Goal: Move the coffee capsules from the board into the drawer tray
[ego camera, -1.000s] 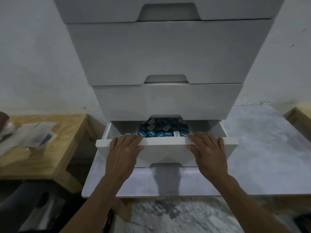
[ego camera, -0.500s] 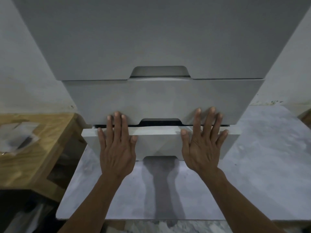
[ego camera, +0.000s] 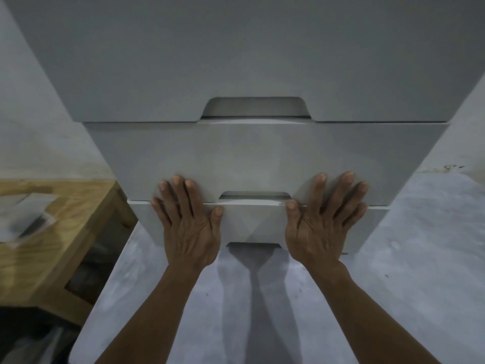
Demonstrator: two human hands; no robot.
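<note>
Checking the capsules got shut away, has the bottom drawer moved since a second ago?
Yes. The bottom drawer has slid back into the cabinet: its front now sits nearly flush under the drawer above, and the capsules are hidden.

The bottom drawer (ego camera: 252,222), pulled out a second ago with the dark and blue coffee capsules showing inside, is now pushed in; its front sits nearly flush under the drawer above, and the capsules are hidden from view. The left hand (ego camera: 187,227) and right hand (ego camera: 324,224), which were curled over the drawer's top edge, now lie flat with fingers straight and spread against the front, fingertips reaching onto the drawer above. The camera has come closer, so the cabinet fills more of the view.
</note>
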